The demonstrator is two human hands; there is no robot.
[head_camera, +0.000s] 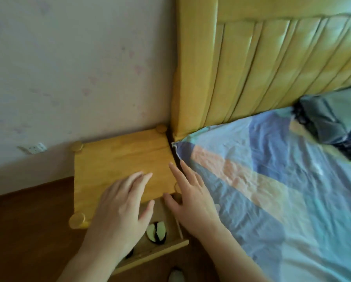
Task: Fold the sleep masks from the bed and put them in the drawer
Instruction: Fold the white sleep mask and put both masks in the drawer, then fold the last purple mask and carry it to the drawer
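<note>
My left hand (119,208) and my right hand (190,198) hover with fingers spread over the front of a yellow wooden nightstand (119,159); neither holds anything. Below them the drawer (162,248) is pulled out. A folded sleep mask (156,233), pale with black trim, lies inside it. Another dark item (129,253) shows at the drawer's left, mostly hidden by my left forearm. The bed (282,190) with its blue, orange and teal sheet lies to the right.
A dark grey bundle of fabric (331,127) rests near the padded yellow headboard (272,68). A wall socket (35,148) sits low on the wall at the left. Brown wooden floor (28,231) lies left of the nightstand. A foot (175,274) shows at the bottom edge.
</note>
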